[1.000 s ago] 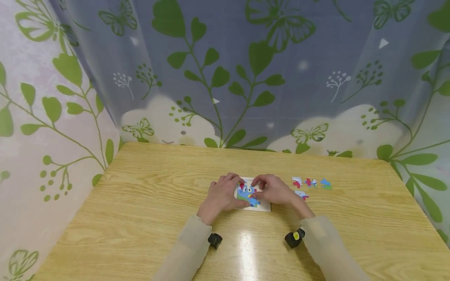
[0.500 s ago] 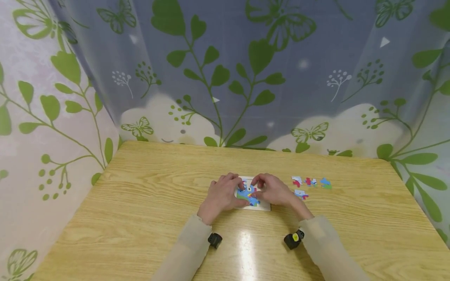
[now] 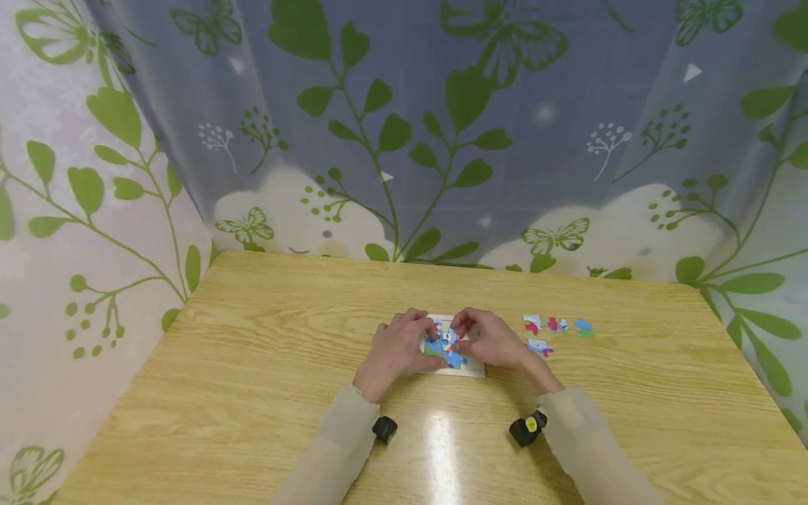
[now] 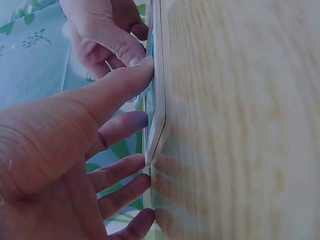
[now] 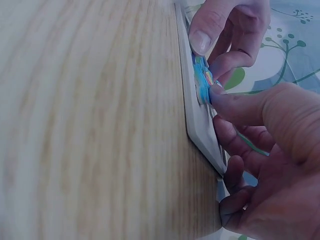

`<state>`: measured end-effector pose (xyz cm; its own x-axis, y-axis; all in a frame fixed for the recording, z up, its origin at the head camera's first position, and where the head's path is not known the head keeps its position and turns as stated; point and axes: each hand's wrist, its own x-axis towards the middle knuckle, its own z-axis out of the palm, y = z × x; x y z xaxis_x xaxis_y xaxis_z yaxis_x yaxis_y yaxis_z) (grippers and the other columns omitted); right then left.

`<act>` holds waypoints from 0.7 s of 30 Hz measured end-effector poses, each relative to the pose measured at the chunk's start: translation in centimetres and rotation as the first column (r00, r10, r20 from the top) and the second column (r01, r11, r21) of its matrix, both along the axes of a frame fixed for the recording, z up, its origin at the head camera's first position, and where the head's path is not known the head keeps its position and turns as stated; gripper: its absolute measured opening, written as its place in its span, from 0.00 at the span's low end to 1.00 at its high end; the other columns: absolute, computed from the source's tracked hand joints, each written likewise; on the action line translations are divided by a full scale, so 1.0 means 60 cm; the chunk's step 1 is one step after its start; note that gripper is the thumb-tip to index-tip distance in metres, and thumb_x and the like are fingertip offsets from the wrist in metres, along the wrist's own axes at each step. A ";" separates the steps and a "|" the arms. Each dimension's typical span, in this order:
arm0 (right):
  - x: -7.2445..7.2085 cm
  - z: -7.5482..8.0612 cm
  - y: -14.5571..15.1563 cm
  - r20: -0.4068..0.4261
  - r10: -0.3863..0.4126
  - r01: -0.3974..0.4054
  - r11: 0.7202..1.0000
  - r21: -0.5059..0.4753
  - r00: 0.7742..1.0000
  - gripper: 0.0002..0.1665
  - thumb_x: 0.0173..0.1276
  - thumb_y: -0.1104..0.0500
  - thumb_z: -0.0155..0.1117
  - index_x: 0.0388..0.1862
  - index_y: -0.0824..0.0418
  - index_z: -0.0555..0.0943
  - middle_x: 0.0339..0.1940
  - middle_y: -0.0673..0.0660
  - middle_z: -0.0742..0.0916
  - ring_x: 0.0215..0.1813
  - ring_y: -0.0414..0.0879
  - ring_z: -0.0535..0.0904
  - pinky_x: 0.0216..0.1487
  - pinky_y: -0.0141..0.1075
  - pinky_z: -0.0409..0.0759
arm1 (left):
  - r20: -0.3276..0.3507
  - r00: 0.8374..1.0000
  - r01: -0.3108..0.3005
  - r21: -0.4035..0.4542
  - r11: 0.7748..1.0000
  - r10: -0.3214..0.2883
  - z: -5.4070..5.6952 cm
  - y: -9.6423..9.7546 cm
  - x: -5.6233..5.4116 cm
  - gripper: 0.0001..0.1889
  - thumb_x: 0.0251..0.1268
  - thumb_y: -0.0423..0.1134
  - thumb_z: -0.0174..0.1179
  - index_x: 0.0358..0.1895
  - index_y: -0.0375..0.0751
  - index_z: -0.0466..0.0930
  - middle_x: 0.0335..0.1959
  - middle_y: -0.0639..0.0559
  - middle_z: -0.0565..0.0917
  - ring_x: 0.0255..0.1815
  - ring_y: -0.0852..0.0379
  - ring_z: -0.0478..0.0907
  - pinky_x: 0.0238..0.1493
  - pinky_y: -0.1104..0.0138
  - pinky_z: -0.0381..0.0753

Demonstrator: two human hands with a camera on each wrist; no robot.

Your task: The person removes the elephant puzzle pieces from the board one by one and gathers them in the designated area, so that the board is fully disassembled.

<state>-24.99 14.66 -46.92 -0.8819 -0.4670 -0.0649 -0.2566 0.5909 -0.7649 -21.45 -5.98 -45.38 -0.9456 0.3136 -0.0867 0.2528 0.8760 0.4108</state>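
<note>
A flat, pale puzzle board (image 3: 475,369) lies on the table between both hands, partly filled with joined blue and green jigsaw pieces (image 3: 435,348). My left hand (image 3: 394,348) spans the board's left side, its thumb (image 4: 120,82) and fingers resting on the pieces and the board edge. The right hand (image 3: 494,340) pinches a colourful puzzle piece (image 5: 208,76) between thumb and index finger. That piece stands slightly raised and tilted at the right side of the joined section. Fingers hide part of the picture.
Several loose puzzle pieces lie right of the board: a white and red one (image 3: 532,324), a red and blue one (image 3: 557,324), a blue and green one (image 3: 583,327) and a white one (image 3: 539,347) nearer. A patterned curtain (image 3: 404,140) hangs behind the wooden table (image 3: 265,393).
The piece under the right fingers now looks more tilted and raised than before. The hands stay almost in place, and the whole head view has shifted slightly.
</note>
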 end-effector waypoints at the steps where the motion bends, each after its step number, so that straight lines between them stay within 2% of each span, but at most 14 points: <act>1: 0.000 0.000 0.000 -0.006 0.003 -0.003 1.000 -0.005 1.000 0.15 0.64 0.64 0.73 0.47 0.61 0.80 0.39 0.55 0.85 0.41 0.44 0.77 0.49 0.38 0.74 | 0.003 1.000 -0.002 0.001 1.000 0.002 0.001 0.000 0.000 0.21 0.54 0.59 0.75 0.44 0.54 0.82 0.75 0.49 0.72 0.73 0.40 0.70 0.66 0.38 0.71; 8: 0.003 0.005 0.004 0.035 -0.008 0.011 0.997 -0.080 0.999 0.14 0.65 0.68 0.70 0.47 0.61 0.79 0.36 0.58 0.86 0.34 0.46 0.78 0.39 0.34 0.74 | 0.010 1.000 -0.012 0.008 1.000 0.012 0.004 0.000 0.000 0.20 0.55 0.60 0.75 0.43 0.55 0.81 0.74 0.49 0.72 0.72 0.40 0.71 0.67 0.36 0.69; 13: 0.005 0.003 0.010 0.053 0.002 0.006 0.988 -0.153 0.999 0.11 0.68 0.71 0.62 0.48 0.64 0.79 0.38 0.63 0.87 0.36 0.48 0.83 0.44 0.36 0.78 | 0.024 1.000 -0.012 -0.009 1.000 0.012 0.007 0.003 0.000 0.20 0.56 0.59 0.75 0.44 0.54 0.81 0.75 0.49 0.71 0.73 0.41 0.70 0.69 0.36 0.68; 21: 0.010 -0.001 0.018 0.052 -0.055 0.063 0.983 -0.170 0.997 0.08 0.73 0.65 0.63 0.49 0.61 0.80 0.40 0.62 0.89 0.37 0.49 0.83 0.40 0.33 0.78 | 0.030 1.000 -0.001 -0.031 1.000 0.002 0.010 0.003 0.002 0.21 0.56 0.59 0.75 0.45 0.54 0.81 0.75 0.49 0.71 0.73 0.41 0.70 0.69 0.36 0.69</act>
<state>-24.41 15.77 -46.97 -0.9060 -0.4221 -0.0301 -0.1870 0.4633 -0.8663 -21.36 -5.79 -44.77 -0.9428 0.3093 -0.1242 0.2400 0.8886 0.3910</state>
